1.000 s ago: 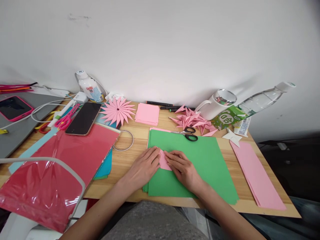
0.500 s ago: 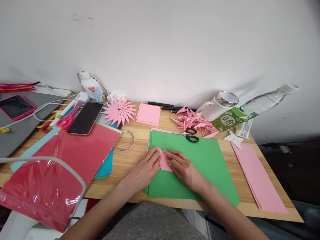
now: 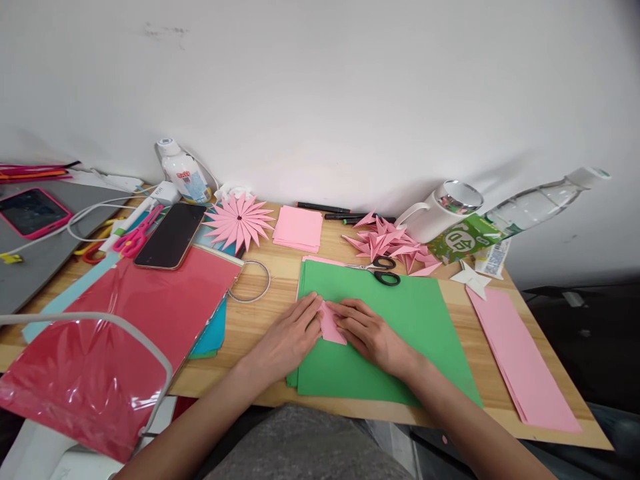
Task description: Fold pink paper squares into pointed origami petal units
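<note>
A small pink paper piece point(image 3: 331, 325) lies on a stack of green sheets point(image 3: 400, 347) near the desk's front edge. My left hand point(image 3: 290, 337) rests flat on its left side, fingers stretched out and pressing the paper. From the right, my right hand point(image 3: 370, 333) presses the same piece with its fingers laid flat over it. Most of the pink piece is hidden under my fingers.
Black-handled scissors point(image 3: 380, 270) lie at the green stack's far edge. Behind them are folded pink points point(image 3: 387, 243), a pink square stack point(image 3: 298, 228), a pink paper flower point(image 3: 239, 220), a white mug point(image 3: 440, 210), a water bottle point(image 3: 540, 203). Left: red plastic-wrapped paper point(image 3: 125, 320), phone point(image 3: 171, 237). Right: pink strips point(image 3: 520, 360).
Both hands stay on the pink piece, with only slight shifts of the fingers. The view has drifted a little.
</note>
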Available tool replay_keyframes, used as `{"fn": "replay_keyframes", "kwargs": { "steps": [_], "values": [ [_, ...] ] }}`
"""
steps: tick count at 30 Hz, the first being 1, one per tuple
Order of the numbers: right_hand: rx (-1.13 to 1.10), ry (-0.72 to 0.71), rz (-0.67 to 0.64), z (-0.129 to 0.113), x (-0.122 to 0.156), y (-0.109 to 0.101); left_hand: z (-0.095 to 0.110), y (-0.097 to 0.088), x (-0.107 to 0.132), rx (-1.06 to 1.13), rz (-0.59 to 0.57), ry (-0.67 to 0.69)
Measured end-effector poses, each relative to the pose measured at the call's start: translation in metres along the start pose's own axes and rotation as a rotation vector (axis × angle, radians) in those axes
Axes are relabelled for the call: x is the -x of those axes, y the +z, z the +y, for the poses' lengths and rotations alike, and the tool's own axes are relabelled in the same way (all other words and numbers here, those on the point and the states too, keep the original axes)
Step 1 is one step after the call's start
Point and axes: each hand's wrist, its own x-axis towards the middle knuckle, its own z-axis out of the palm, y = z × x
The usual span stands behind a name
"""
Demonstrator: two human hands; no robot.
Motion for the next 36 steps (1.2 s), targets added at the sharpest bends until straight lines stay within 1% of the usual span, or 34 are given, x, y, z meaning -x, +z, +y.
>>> {"fn": "replay_keyframes", "kwargs": {
  "steps": [3, 10, 15, 22, 25, 28, 32, 36],
  "values": [
    [0.008, -0.001, -0.027, 0.001, 0.001, 0.001, 0.002, 0.001, -0.001, -0.034, -0.011, -0.016],
    [0.016, -0.011, -0.146, 0.001, -0.005, -0.008, 0.008, -0.005, -0.002, -0.119, -0.113, -0.026],
    [0.019, -0.029, -0.14, 0.0, -0.008, -0.012, 0.012, -0.008, 0.0, -0.154, -0.099, -0.042],
    [0.029, -0.004, -0.132, 0.002, -0.004, -0.007, 0.012, -0.006, -0.002, -0.156, -0.099, -0.047],
    [0.025, -0.001, -0.1, 0.002, -0.002, -0.004, 0.01, -0.005, -0.006, -0.136, -0.099, -0.066],
    [-0.006, 0.019, -0.018, 0.002, 0.001, 0.0, 0.01, -0.004, -0.009, -0.14, -0.102, -0.057],
    [-0.056, 0.093, 0.127, 0.005, 0.01, 0.004, 0.011, -0.003, -0.008, -0.117, -0.074, -0.054],
    [0.008, 0.165, 0.185, 0.007, 0.017, 0.004, 0.011, -0.003, -0.008, -0.075, -0.047, -0.044]
  ]
}}
